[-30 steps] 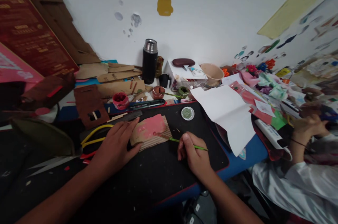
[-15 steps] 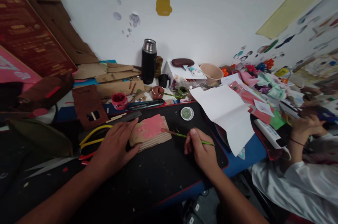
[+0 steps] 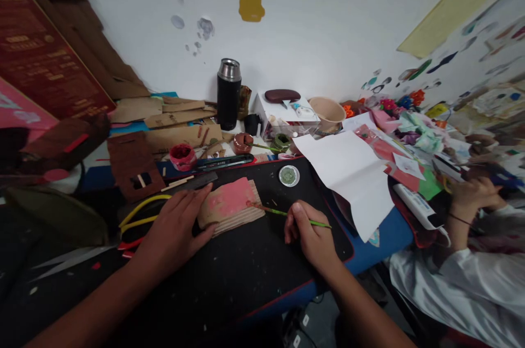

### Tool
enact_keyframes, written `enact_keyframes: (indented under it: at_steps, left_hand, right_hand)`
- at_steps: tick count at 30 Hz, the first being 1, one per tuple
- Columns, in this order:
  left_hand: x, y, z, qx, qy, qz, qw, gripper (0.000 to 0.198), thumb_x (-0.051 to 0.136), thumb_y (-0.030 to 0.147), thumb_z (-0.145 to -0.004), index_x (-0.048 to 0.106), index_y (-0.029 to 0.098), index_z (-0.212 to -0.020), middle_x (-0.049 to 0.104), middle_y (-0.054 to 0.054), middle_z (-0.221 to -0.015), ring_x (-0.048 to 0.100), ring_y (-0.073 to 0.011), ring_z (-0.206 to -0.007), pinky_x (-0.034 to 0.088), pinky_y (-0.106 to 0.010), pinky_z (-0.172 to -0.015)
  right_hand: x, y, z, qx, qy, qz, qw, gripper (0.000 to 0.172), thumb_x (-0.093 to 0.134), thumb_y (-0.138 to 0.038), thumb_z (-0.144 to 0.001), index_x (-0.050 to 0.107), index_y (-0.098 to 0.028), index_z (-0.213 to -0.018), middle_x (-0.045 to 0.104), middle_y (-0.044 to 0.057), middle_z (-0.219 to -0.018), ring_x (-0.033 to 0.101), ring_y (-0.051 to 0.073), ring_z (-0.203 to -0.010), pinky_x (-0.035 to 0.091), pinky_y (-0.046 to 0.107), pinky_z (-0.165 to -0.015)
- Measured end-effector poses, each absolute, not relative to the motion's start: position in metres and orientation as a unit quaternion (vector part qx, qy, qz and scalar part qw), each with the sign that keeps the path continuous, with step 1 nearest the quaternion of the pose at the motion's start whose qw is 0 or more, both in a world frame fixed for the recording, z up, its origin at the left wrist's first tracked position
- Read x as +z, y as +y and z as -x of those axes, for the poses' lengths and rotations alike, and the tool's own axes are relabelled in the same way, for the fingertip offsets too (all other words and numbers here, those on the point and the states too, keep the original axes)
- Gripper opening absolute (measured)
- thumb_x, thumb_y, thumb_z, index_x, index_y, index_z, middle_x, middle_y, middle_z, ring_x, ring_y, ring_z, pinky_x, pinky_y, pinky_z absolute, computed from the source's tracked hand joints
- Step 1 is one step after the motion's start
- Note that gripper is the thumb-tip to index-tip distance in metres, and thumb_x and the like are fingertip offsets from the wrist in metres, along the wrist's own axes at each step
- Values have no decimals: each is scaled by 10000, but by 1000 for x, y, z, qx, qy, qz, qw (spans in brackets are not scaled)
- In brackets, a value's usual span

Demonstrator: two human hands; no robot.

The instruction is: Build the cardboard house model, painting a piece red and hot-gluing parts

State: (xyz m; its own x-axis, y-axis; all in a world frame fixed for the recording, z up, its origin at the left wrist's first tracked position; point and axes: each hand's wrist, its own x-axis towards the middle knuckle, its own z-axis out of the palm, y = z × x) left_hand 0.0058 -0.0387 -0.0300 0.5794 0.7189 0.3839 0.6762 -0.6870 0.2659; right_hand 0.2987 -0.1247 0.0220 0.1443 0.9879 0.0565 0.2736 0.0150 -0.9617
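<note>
A piece of corrugated cardboard (image 3: 229, 208), partly covered in pink paint, lies on a black mat (image 3: 246, 271). My left hand (image 3: 174, 230) lies flat with fingers spread on the cardboard's left end, pressing it down. My right hand (image 3: 309, 236) is closed on a thin green paintbrush (image 3: 283, 212); its tip touches the pink patch at the cardboard's right edge. A small round lid with green paint (image 3: 289, 175) sits just beyond the brush.
A red paint pot (image 3: 181, 155), brown pot (image 3: 243, 143), black flask (image 3: 228, 93), black cutter (image 3: 225, 162), white paper sheet (image 3: 348, 173) and beige bowl (image 3: 328, 111) crowd the back. Cardboard scraps (image 3: 172, 118) lie at left. Another person's hand (image 3: 471, 195) works at right.
My right hand shifted slightly right and up with the brush, whose tip slid along the pink patch's right edge. My left hand stayed on the cardboard.
</note>
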Motion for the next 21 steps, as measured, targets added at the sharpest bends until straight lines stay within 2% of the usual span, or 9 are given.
enact_keyframes:
  at_steps: [4,10,16,21]
  left_hand:
    - [-30,-38,-6,235,391,-889,43,734,632,379,-964,378,116,-1599,736,-191,-1284,677,-382,-1174,526,-533,-1039]
    - [-30,-39,-5,224,404,-886,49,732,632,385,-963,375,133,-1601,723,-183,-1334,665,-383,-1208,520,-537,-1054]
    - [-32,-39,-5,226,395,-889,47,749,629,384,-970,333,151,-1618,729,-173,-1310,670,-377,-1180,523,-541,-1047]
    - [-32,-39,-5,222,406,-885,51,747,625,403,-967,349,157,-1616,729,-174,-1296,665,-387,-1196,518,-549,-1050]
  right_hand:
    - [20,-122,-297,395,-506,585,496,524,523,-588,-1081,613,-210,-730,605,-3,-527,573,136,-465,435,243,-481]
    - [13,-114,-291,400,-523,573,488,494,510,-583,-1087,666,-203,-813,648,10,-604,599,141,-507,450,242,-488]
    - [17,-124,-304,391,-554,566,470,539,489,-554,-1104,635,-202,-723,647,17,-578,588,137,-514,449,243,-512]
    - [10,-116,-298,390,-506,584,501,536,511,-579,-1088,641,-201,-731,642,13,-569,590,139,-501,447,241,-495]
